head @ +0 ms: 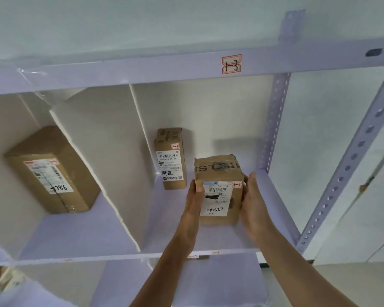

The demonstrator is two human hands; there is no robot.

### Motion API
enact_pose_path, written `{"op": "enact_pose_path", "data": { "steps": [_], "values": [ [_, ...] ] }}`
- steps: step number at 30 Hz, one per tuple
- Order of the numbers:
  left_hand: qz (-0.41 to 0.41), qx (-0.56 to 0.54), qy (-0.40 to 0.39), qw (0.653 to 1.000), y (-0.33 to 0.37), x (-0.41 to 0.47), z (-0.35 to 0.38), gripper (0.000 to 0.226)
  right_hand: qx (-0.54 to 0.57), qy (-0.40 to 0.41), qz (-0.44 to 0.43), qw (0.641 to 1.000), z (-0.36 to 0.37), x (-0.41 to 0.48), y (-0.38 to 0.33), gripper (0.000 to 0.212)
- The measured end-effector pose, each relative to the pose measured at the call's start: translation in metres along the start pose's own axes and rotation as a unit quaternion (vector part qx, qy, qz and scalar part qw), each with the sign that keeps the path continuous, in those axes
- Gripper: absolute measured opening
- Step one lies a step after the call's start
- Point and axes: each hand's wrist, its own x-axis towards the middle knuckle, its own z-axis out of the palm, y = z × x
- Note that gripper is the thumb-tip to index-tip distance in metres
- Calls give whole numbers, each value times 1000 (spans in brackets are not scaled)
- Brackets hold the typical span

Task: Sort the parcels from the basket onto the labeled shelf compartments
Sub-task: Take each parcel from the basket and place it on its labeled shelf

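The box, tagged 1-3, is upright near the front right of the shelf compartment under the 1-3 sign; whether it touches the floor is unclear. The left hand grips its left side, thumb on the front. The right hand clasps its right side, fingers pressed together. A slim box stands farther back on the left. Beyond the divider sits a big box.

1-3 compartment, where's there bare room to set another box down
Bare shelf floor lies in front of the tall box, between the divider and the left hand. Left of the divider, the floor before the big box is bare too. Crowded at right: both hands grip the small box, the right hand by the post.
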Motion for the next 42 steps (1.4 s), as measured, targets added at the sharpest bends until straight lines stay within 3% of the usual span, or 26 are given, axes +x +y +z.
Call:
{"op": "enact_pose_path", "data": {
  "steps": [11,27,30,37,42],
  "values": [
    [55,29,23,998,-15,72,-6,55,-42,-43,-36,998,-6,68,-3,57],
    [94,48,57,993,-28,152,-12,44,-116,-5,-41,992,-16,150,13,77],
    [82,62,66,992,-33,155,-13,47,-136,2,-52,989,-17,152,17,77],
    [60,65,98,991,-34,160,-12,39,-166,12,-59,984,-17,158,21,53],
    [-1,8,75,997,-13,158,-12,53,-146,-8,-20,989,-12,150,5,50]
  ]
}}
